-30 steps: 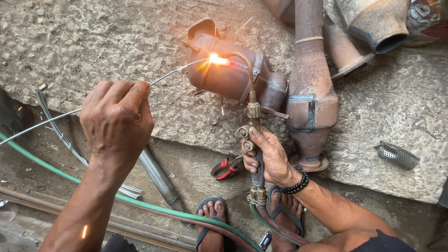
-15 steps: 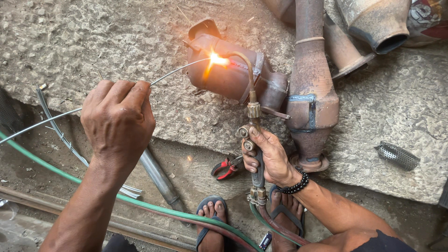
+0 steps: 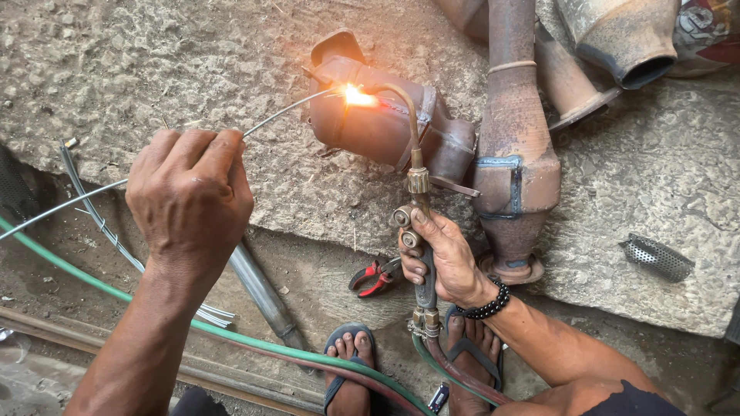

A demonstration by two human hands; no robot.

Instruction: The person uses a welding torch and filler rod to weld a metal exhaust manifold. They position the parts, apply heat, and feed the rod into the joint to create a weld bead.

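Left hand fingers pinch filler rod w/ tip at flame; right hand grips torch. Seam on rusty exhaust part glowing, prob mid-weld, not finished.

Rough concrete slab above seemingly dirt ground.

Red-handled pliers lie near a perforated metal tube on concrete.

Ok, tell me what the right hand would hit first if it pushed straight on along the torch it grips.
The right hand points its torch up the picture; first in that line is probably the rusty exhaust part under the flame, though depth is unclear.
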